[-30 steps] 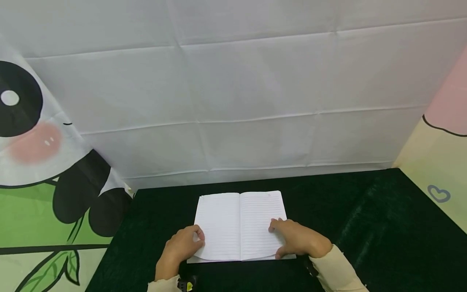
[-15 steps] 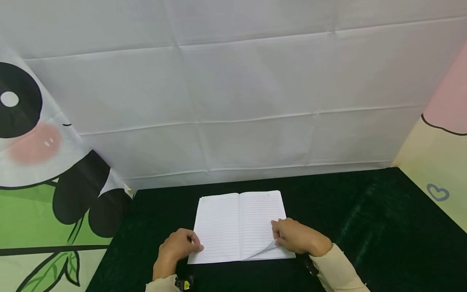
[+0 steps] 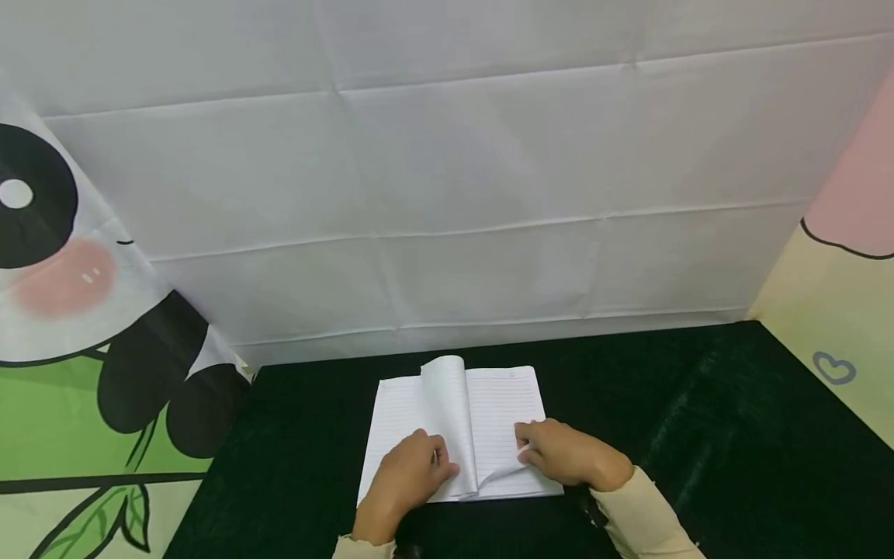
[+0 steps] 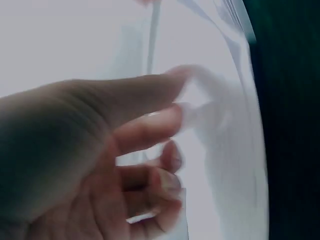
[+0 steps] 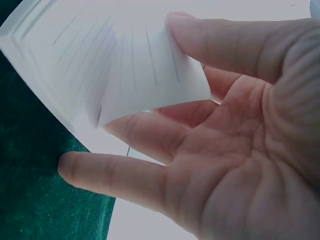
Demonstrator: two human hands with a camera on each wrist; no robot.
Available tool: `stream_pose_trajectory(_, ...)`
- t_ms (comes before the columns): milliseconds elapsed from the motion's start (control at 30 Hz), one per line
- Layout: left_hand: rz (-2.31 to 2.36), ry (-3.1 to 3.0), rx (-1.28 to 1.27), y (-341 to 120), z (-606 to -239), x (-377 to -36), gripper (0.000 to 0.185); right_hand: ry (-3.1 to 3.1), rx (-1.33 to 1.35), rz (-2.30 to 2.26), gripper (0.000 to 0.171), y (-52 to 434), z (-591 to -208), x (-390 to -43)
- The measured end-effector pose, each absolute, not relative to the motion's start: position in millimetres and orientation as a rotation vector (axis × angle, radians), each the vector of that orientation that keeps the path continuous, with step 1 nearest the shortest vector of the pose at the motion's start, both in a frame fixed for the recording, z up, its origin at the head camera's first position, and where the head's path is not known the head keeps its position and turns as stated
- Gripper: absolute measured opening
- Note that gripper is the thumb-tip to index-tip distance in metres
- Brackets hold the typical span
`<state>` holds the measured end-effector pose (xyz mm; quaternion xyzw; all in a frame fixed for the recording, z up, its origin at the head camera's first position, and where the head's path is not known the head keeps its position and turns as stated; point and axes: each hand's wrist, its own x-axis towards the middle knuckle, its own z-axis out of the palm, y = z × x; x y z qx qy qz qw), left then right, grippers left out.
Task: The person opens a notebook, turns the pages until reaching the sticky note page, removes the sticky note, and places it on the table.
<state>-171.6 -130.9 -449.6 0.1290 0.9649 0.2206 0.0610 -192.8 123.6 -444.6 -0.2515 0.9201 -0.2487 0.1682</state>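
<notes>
A lined notebook (image 3: 504, 404) lies open on the black cloth (image 3: 698, 442). My left hand (image 3: 440, 463) is at the lower middle of it and holds one sheet (image 3: 447, 404) that stands upright near the spine. In the left wrist view the left hand (image 4: 182, 95) shows thumb and forefinger closing on blurred white paper (image 4: 220, 165). My right hand (image 3: 527, 450) pinches the lifted lower corner (image 3: 504, 470) of a right-hand page. The right wrist view shows the right hand (image 5: 145, 75) with that curled corner (image 5: 155, 85) between thumb and forefinger, above the page stack (image 5: 45, 60).
A creased white backdrop (image 3: 454, 194) rises just behind the table. A panda-print panel (image 3: 70, 326) closes the left side and a pink and cream panel (image 3: 838, 310) the right. Black cloth stretches to the right of the notebook.
My left hand has moved from the notebook's left edge to the middle, and a sheet now stands upright by the spine. The right hand stays pinching the lifted corner.
</notes>
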Motion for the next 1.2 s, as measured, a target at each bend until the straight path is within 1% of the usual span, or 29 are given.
stream_pose_trajectory(100,0.622,3.003,0.559,-115.1,-447.5,-168.4,0.023,2.611,-0.713,-0.719,0.013,123.1,-444.5,-192.9)
stream_pose_trajectory(200,0.590,2.961,0.734,-102.8,-449.3,-168.4,0.022,2.609,-0.703,-0.724,0.013,122.8,-444.5,-192.8)
stream_pose_trajectory(300,0.596,2.848,0.813,-94.2,-452.7,-168.1,0.027,2.605,-0.697,-0.738,0.012,122.6,-444.4,-192.9)
stream_pose_trajectory(367,0.597,2.800,0.803,-90.7,-454.9,-166.7,0.027,2.603,-0.689,-0.744,0.012,122.5,-444.4,-192.7)
stream_pose_trajectory(533,0.638,2.741,0.642,-89.6,-457.7,-163.9,0.019,2.601,-0.653,-0.737,0.008,121.9,-445.4,-193.2)
stream_pose_trajectory(667,0.662,2.708,0.551,-92.5,-459.6,-163.3,0.029,2.609,-0.653,-0.730,0.004,122.2,-445.4,-194.5)
stream_pose_trajectory(800,0.662,2.706,0.547,-93.6,-461.8,-163.3,0.038,2.604,-0.656,-0.752,0.007,123.1,-444.6,-194.8)
stream_pose_trajectory(1100,0.670,2.729,0.563,-94.1,-462.9,-165.2,0.032,2.615,-0.715,-0.838,0.004,123.6,-441.3,-196.6)
stream_pose_trajectory(1200,0.672,2.730,0.558,-94.7,-463.0,-165.8,0.030,2.642,-0.738,-0.848,0.009,123.2,-440.8,-197.0)
